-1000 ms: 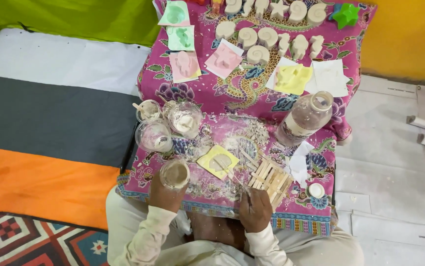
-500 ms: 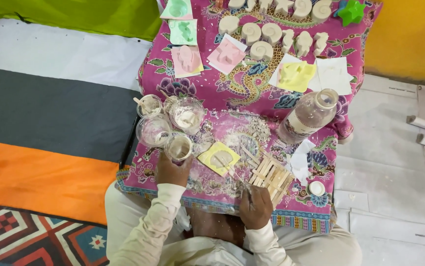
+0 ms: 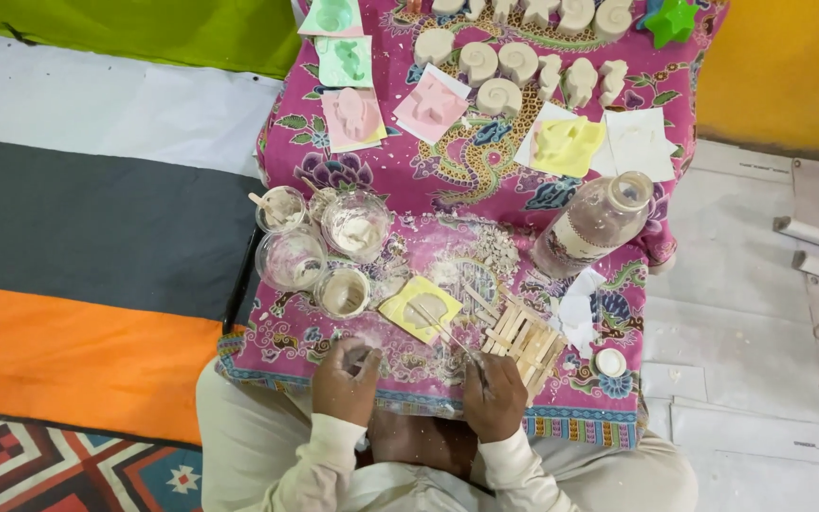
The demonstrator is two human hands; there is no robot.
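Left hand [image 3: 345, 381] curled loosely and holding nothing on the pink cloth [image 3: 286, 327], right hand [image 3: 493, 396] pinching a thin stick [image 3: 445, 334] reaching to 11 o'clock over a yellow mould [image 3: 420, 309], wooden sticks [image 3: 524, 340] at 1 o'clock, small cup [image 3: 343, 291] beyond the left hand, bottle [image 3: 591, 223] farther at 1 o'clock.

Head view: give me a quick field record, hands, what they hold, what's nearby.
left hand: fingers curled, resting on the patterned pink cloth; holds nothing that shows
right hand: pinches a thin wooden stick whose tip reaches the yellow mould
nearest left hand: small cup of pale mix, standing apart from it
beside right hand: pile of flat wooden sticks
further back: three clear cups, a clear bottle lying on its side, white cast shapes
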